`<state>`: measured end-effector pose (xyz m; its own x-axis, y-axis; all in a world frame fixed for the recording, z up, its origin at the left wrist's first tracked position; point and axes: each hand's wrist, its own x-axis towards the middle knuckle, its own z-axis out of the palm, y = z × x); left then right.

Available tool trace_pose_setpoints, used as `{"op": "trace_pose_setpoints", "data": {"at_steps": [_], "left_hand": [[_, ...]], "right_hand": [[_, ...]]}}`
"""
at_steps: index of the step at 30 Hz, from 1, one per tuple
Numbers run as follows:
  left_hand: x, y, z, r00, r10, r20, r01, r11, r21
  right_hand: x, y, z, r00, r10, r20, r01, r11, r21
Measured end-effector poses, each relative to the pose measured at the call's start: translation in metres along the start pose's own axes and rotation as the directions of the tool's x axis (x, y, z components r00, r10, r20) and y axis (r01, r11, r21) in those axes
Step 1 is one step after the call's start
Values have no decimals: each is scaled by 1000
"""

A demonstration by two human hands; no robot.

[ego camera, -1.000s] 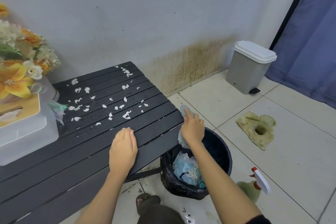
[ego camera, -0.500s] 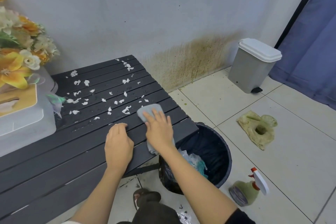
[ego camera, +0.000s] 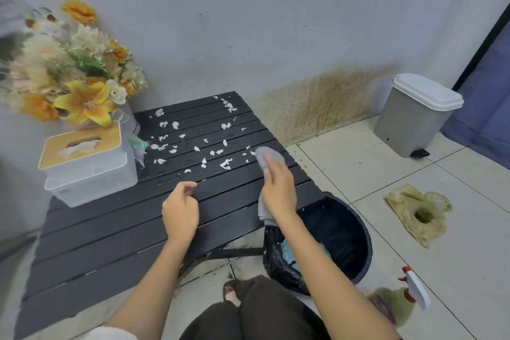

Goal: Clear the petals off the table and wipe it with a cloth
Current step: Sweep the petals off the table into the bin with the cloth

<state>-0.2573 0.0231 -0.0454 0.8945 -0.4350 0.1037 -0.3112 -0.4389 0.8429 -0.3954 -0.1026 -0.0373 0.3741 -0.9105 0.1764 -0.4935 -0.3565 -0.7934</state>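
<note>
Petals [ego camera: 204, 143] are what we track against one landmark, the black slatted table [ego camera: 116, 232]. Nearest us, our left hand [ego camera: 180, 208] has lifted off the table's near slats, where it lay flat a second ago; its fingers now hang loosely curled and hold nothing. Just right of it, our right hand [ego camera: 278, 190] presses flat on the grey cloth [ego camera: 266, 156], which has travelled from the table's right edge over the black bin [ego camera: 342, 232] back onto the slats, its front edge now touching the nearest scraps. We judge a fresh sweep is starting, to drag more petals toward that right edge and into the bin below. Farther across the table most petals lie scattered, reaching its far edge by the wall, so the clearing seems only partly done.
</note>
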Motion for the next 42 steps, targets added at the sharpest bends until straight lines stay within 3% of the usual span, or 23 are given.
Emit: {"op": "trace_pose_setpoints", "data": {"at_steps": [3, 6, 8, 10, 12, 16, 18, 20, 22, 24, 26, 28, 29, 31, 35, 39, 42], "left_hand": [[-1, -11, -28, 997, -66, -43, 66, 998, -12], [0, -21, -53, 992, -104, -71, 104, 995, -6], [3, -29, -62, 995, -102, -22, 103, 993, 48], [7, -37, -59, 989, -89, 115, 79, 993, 93], [10, -40, -42, 971, -90, 220, 45, 979, 201], [9, -21, 17, 982, -122, 147, 42, 887, 460], [11, -9, 42, 989, -47, 139, -29, 866, 500], [15, 0, 60, 975, 29, 221, -140, 849, 509], [16, 6, 70, 953, 90, 291, -208, 889, 407], [17, 8, 61, 971, 86, 223, -136, 966, 221], [28, -1, 41, 999, 37, 2, -37, 991, 127], [44, -22, 16, 977, 3, -212, 39, 980, 193], [51, -32, 6, 969, -26, -246, 88, 965, 245], [59, -46, -3, 980, -85, -178, 147, 917, 370], [73, -35, 25, 998, -57, -32, 65, 870, 490], [73, -8, 70, 982, 81, 173, -156, 860, 485], [55, 10, 93, 897, 202, 392, -342, 880, 329]], "right_hand": [[-17, -48, 45, 970, -159, 182, 142, 984, 104], [-24, -82, 80, 863, -202, 463, 131, 975, 182], [-18, -85, 91, 799, -183, 572, 113, 981, 156], [-7, -72, 87, 829, -144, 540, 90, 988, 124], [6, -48, 73, 908, -49, 416, 17, 997, 80], [32, 12, 39, 969, 104, 223, -94, 994, -53], [38, 27, 34, 974, 123, 188, -103, 988, -116], [38, 33, 38, 988, 84, 132, -48, 965, -256], [37, 35, 43, 995, 41, 86, -11, 946, -324], [39, 36, 44, 996, 55, 65, -32, 949, -313], [40, 37, 44, 996, 50, 71, -25, 946, -322], [41, 37, 45, 997, 42, 71, -15, 939, -345], [41, 35, 45, 997, 43, 70, -15, 933, -359], [40, 33, 46, 997, 45, 63, -18, 927, -374], [42, 32, 49, 997, 61, 39, -42, 928, -370], [43, 30, 50, 997, 74, 28, -59, 933, -356], [43, 28, 50, 997, 76, 29, -61, 932, -358]]}}
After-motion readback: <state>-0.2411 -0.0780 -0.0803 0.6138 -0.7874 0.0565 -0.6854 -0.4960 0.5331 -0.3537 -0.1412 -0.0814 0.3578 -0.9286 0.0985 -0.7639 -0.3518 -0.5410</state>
